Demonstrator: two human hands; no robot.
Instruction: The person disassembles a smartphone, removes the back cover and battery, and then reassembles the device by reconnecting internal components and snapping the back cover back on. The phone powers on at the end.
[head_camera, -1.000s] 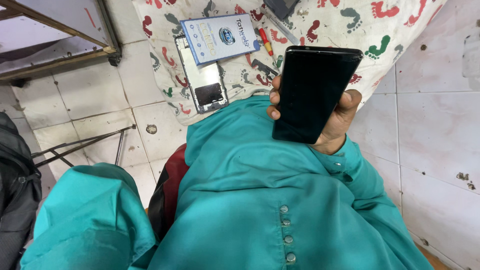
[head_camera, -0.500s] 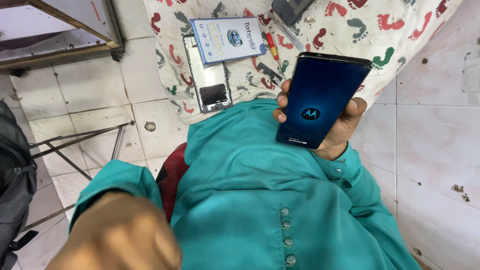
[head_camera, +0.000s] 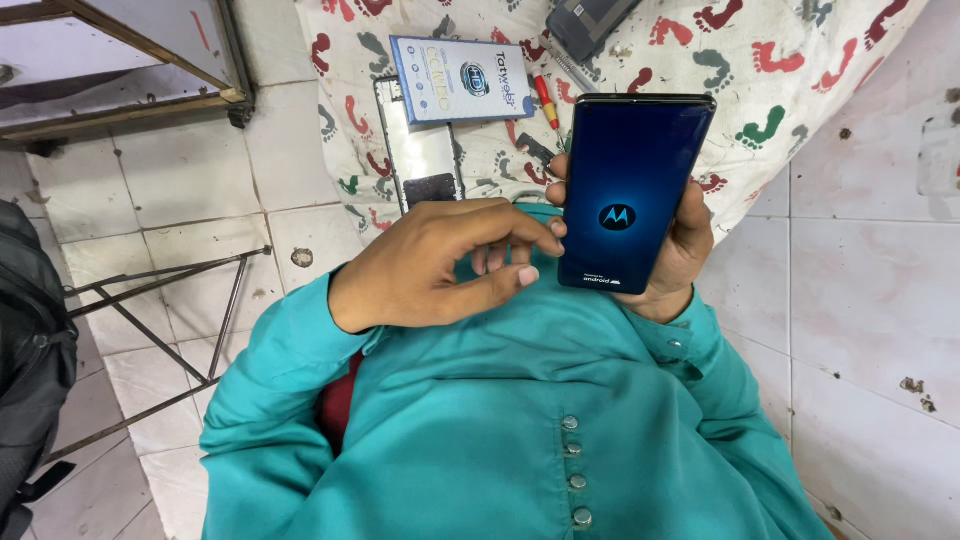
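Observation:
My right hand (head_camera: 688, 250) grips a black smartphone (head_camera: 632, 190) upright in front of me, its dark blue screen lit with a small logo. My left hand (head_camera: 440, 265) hovers just left of the phone, fingers curled, with the fingertips touching the phone's left edge. Both arms are in teal sleeves. Behind the phone, a white cloth with footprint shapes (head_camera: 780, 80) lies on the tiled floor.
On the cloth lie a blue and white flat box (head_camera: 462, 78), a bare phone frame (head_camera: 420, 160), a red screwdriver (head_camera: 545, 100) and a dark phone part (head_camera: 590, 22). A metal stand (head_camera: 170, 300) and a black bag (head_camera: 35, 340) are at left.
The phone's screen went from black to lit with a logo. My left hand came up from the lower left to the phone's left edge.

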